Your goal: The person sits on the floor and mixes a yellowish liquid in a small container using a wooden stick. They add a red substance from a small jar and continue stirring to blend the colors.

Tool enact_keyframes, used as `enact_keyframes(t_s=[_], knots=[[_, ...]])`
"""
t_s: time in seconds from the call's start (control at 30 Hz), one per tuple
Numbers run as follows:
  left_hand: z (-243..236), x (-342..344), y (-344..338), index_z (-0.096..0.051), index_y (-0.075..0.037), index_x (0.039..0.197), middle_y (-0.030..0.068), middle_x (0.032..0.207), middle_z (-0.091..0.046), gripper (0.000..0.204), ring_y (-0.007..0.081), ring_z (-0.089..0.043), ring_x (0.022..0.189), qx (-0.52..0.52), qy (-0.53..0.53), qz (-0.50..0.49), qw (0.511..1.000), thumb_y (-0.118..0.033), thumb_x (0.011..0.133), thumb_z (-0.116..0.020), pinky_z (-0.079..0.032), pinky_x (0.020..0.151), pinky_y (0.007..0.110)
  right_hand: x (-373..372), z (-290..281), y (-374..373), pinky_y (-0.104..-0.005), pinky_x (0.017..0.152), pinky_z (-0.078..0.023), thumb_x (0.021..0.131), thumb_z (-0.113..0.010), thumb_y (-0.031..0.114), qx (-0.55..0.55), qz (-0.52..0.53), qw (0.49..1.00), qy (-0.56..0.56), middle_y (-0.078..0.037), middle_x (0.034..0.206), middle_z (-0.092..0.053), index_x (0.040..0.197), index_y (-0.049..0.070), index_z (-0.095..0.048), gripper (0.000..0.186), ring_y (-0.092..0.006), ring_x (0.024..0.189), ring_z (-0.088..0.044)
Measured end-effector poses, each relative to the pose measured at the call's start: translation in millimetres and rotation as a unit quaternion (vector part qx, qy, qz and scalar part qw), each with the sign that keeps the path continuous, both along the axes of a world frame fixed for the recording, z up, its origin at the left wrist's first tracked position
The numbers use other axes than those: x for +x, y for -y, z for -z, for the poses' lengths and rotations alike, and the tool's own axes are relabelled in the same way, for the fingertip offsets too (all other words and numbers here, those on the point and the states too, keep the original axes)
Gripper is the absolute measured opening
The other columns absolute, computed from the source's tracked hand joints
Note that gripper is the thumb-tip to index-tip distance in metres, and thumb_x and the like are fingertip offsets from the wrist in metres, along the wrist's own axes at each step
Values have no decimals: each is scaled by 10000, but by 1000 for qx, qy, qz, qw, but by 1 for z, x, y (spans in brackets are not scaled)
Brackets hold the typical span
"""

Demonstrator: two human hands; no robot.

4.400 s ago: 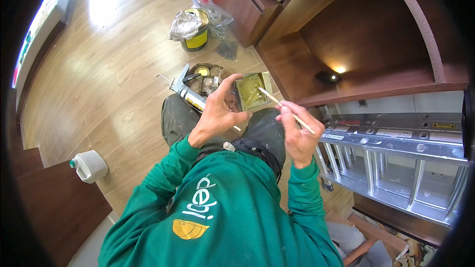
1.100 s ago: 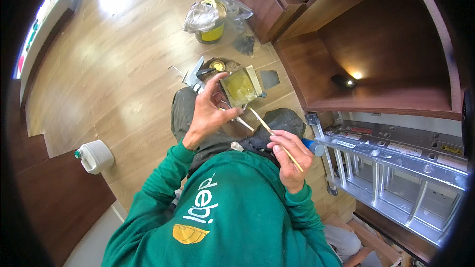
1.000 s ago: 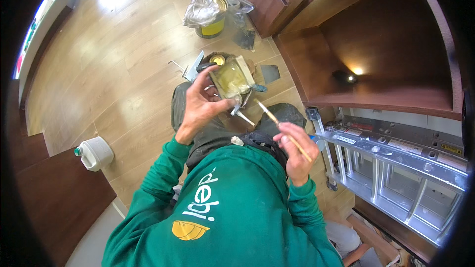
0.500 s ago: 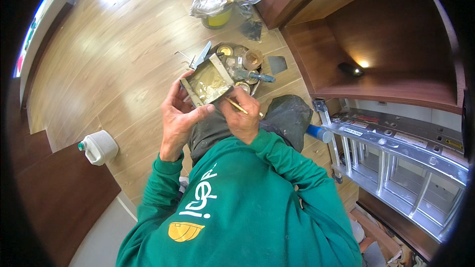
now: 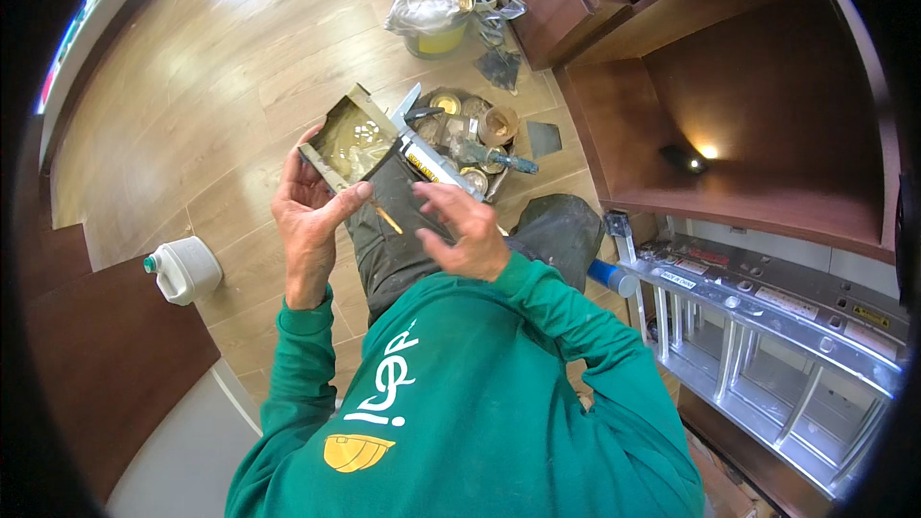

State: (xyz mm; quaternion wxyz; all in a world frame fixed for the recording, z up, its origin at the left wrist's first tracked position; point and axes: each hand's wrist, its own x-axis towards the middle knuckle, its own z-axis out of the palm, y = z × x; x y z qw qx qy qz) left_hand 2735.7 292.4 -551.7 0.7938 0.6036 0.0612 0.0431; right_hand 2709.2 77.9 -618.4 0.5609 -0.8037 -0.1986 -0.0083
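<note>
My left hand [image 5: 309, 216] holds a shallow square metal tray [image 5: 331, 176] by its near left side, thumb along the edge. Inside is a wet, yellowish-beige paste [image 5: 353, 144]. The tray tilts above my dark trousers. To its right, my right hand [image 5: 467, 228] is open, fingers apart and slightly blurred, with nothing in it. A thin wooden stick [image 5: 388, 220] shows between the two hands, below the tray; whether it rests on my trousers I cannot tell. Just beyond my right hand lies a long pale-grey piece [image 5: 436, 165] with a black and yellow marking.
A round holder of open tins [image 5: 446, 104], a clear cup [image 5: 498, 125] and a blue-handled tool [image 5: 513, 163] stands on the floor ahead. Farther off is a yellow bucket [image 5: 439, 41]. A white jug [image 5: 185, 270] sits left; an aluminium ladder [image 5: 767, 317] and wooden cabinet [image 5: 767, 115] are right.
My right hand has let go of the wooden stick, come away from the tray and opened. My left hand has moved left with the tray and turned it. More of the pale-grey piece shows.
</note>
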Motion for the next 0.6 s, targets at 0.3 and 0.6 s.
enact_keyframes(t_s=[0.3,0.6], knots=[[-9,5,-10,-441,29,1470,156,1232,-669,812,221,-664,1138,84,-4,-35,996,37,755,-828,-533,1004,350,85,112,132,-386,808,-584,799,-805,288,-154,263,930,-207,-188,1077,-745,1225,8,-681,525,-281,880,-748],[-14,21,-2,-450,30,1473,140,1175,-692,819,210,-669,1109,138,-35,-45,989,24,747,-829,-520,987,334,132,181,128,-465,1140,-403,668,-912,346,-256,185,935,-165,-259,1473,-446,1525,19,-332,1085,-413,1352,-460]])
